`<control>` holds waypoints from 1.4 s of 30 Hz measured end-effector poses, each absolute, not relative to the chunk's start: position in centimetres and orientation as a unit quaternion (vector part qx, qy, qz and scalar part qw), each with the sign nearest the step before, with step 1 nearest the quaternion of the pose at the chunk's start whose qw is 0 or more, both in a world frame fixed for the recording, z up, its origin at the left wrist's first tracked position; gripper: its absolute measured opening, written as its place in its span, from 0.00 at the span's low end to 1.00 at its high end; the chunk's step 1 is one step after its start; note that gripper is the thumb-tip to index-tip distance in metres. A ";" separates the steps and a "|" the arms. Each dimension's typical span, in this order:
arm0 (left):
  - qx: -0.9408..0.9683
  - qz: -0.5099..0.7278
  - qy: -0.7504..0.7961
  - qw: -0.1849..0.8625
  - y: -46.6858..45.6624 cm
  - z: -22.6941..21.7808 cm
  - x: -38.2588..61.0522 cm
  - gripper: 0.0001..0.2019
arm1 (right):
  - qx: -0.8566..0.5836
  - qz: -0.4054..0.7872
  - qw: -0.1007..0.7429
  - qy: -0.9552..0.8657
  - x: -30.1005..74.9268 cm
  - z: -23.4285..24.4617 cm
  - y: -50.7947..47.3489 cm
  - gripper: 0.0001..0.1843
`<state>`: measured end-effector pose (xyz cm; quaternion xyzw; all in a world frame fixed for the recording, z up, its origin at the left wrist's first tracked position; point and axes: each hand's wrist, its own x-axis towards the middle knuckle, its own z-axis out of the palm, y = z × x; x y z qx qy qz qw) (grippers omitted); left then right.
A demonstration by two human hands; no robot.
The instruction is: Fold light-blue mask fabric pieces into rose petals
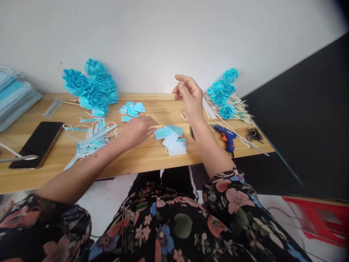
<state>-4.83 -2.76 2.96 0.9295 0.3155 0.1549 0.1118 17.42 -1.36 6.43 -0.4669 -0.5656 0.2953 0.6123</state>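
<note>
My left hand (139,130) is low over the table, its fingers drawn together beside a loose pile of blue and white fabric pieces (174,140). Whatever its fingertips hold, if anything, is too small to make out. Raised above the table, my right hand (190,96) has bent fingers somewhat apart, and nothing shows between them. A second heap of small blue cut pieces (133,109) lies just behind my left hand. Partly hidden by my right wrist, a white ring-shaped item (183,113) rests on the wood.
Blue fabric roses (92,85) stand at left, more roses (221,92) at right on thin sticks. Cut strips with ear loops (94,136), a phone (38,143) and stacked masks (15,96) fill the left. A blue glue gun (227,136) and black clips (254,135) lie right.
</note>
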 end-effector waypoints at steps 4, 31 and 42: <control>0.949 0.147 0.260 0.096 -4.9 0.5 -2.5 0.14 | -0.474 0.260 0.553 -0.634 17.9 6.9 -6.4 0.19; 0.537 0.397 0.342 0.661 -3.0 -0.1 -3.4 0.18 | -0.554 0.216 0.474 -0.649 17.6 -3.0 -12.8 0.24; 0.546 0.438 0.336 0.631 -3.6 0.3 -3.1 0.19 | -0.539 0.244 0.519 -0.617 12.8 1.2 -8.7 0.29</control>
